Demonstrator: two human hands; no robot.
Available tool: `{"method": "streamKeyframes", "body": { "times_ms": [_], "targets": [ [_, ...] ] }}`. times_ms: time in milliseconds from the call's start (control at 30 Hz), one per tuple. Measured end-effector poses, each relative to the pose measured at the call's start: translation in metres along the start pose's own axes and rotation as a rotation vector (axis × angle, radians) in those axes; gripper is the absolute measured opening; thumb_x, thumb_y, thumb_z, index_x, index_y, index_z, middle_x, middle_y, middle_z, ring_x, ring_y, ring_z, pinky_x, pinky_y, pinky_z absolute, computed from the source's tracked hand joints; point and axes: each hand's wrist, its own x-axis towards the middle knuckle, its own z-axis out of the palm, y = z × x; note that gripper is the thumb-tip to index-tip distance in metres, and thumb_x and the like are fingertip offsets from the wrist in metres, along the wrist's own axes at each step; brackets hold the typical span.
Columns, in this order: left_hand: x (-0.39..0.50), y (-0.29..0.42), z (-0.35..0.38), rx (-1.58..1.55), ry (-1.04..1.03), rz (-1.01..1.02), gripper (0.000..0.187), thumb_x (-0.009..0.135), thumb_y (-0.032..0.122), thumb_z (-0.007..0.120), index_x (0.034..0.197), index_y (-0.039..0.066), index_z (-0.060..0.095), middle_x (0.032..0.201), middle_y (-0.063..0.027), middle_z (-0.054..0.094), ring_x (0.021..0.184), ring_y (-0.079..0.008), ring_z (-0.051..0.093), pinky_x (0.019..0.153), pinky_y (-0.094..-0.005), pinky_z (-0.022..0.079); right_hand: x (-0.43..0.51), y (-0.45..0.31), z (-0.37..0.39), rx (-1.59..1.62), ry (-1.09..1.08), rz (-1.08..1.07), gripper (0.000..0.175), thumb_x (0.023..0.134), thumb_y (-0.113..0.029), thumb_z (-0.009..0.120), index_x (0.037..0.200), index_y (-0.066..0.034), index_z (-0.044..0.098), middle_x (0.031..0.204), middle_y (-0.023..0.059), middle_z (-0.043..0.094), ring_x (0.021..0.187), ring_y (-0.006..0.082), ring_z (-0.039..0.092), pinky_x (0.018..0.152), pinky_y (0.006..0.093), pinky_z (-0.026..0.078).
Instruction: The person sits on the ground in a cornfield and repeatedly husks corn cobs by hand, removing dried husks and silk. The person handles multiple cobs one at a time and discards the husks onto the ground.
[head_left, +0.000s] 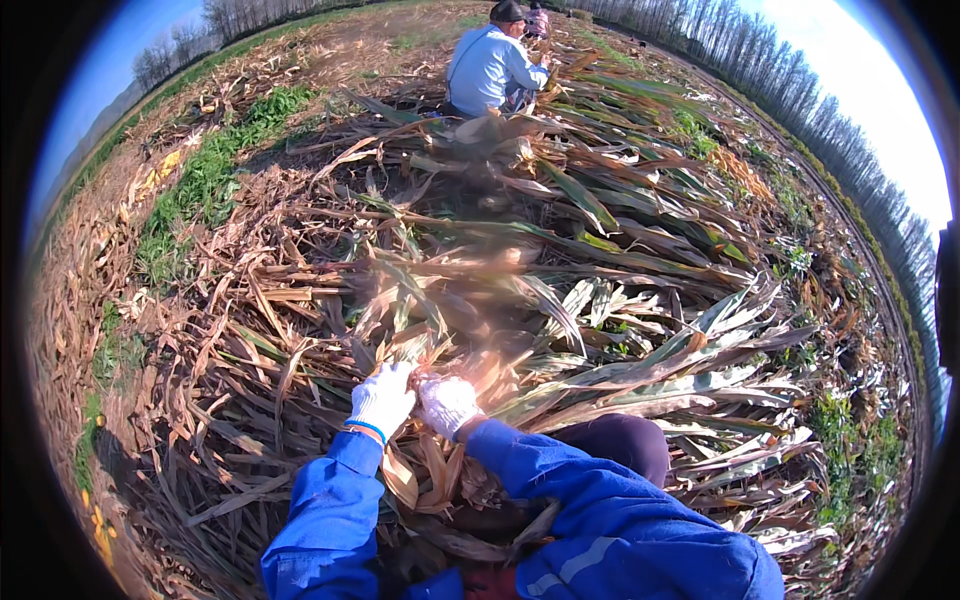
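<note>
My left hand (382, 396), in a white knitted glove with a blue cuff edge, is closed around dry corn husk leaves (411, 346). Right beside it, my right hand (448, 403) wears a matching glove and also grips husk. Brownish corn silk (429, 369) shows between the two hands. Whether an ear sits inside the husk is hidden by my fingers. Loose pale husks (429, 469) lie just below my wrists. Cut corn stalks (630, 386) with long dry leaves spread out from the right of my hands.
A person in a light blue jacket (491, 71) sits low among the stalks ahead, with another person (537, 21) beyond. Husked yellow cobs lie in piles at left (159, 171), lower left (101, 525) and right (739, 174). Green weeds (202, 176) grow at left. A blurred patch covers the view's centre.
</note>
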Motion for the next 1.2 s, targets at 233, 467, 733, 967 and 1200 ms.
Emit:
{"method": "streamKeyframes", "body": {
  "times_ms": [233,467,733,967,1200],
  "targets": [
    [-0.008,-0.037,0.002,-0.070,-0.108,-0.073,0.055,0.080,0.042,0.077,0.124,0.014,0.060,0.120,-0.0207,0.066,0.112,-0.0419,0.065,0.093,-0.0526,0.053,0.005,0.002,0.025,-0.009,-0.192,-0.147,0.037,0.090,-0.036,0.067,0.117,-0.0108,0.068,0.100,0.0162,0.074,0.093,0.0369,0.072,0.078,0.0494,0.057],
    [-0.020,-0.031,0.033,0.223,-0.293,0.066,0.063,0.078,0.048,0.076,0.127,0.014,0.056,0.114,-0.0162,0.069,0.107,-0.0357,0.070,0.085,-0.0522,0.055,-0.025,0.038,0.043,0.215,-0.289,0.027,0.026,0.100,-0.029,0.058,0.115,-0.0139,0.072,0.104,0.0099,0.074,0.090,0.0321,0.072,0.076,0.0432,0.059],
    [-0.053,-0.070,0.042,-0.166,-0.325,0.173,0.073,0.075,0.035,0.082,0.140,0.014,0.058,0.128,-0.0182,0.067,0.117,-0.0375,0.064,0.100,-0.0451,0.051,-0.092,0.044,0.047,-0.074,-0.286,-0.230,0.030,0.091,-0.035,0.063,0.113,-0.0182,0.074,0.096,0.0093,0.074,0.092,0.0318,0.071,0.082,0.0464,0.057],
    [-0.085,-0.041,0.022,-0.216,-0.217,0.155,0.066,0.078,0.045,0.079,0.133,0.013,0.063,0.111,-0.0201,0.072,0.101,-0.0394,0.069,0.089,-0.0462,0.055,-0.126,0.011,-0.030,-0.003,-0.232,0.086,0.039,0.090,-0.044,0.070,0.118,-0.0164,0.072,0.097,0.0148,0.075,0.089,0.0308,0.073,0.078,0.0444,0.058],
    [-0.110,-0.025,0.017,-0.182,-0.130,0.089,0.060,0.077,0.048,0.080,0.127,0.016,0.067,0.107,-0.0147,0.074,0.100,-0.0366,0.070,0.087,-0.0458,0.055,-0.069,-0.032,-0.046,0.665,0.105,-0.092,0.045,0.090,-0.036,0.075,0.124,-0.0076,0.068,0.109,0.0165,0.073,0.097,0.0335,0.071,0.084,0.0400,0.057]
  ]
}}
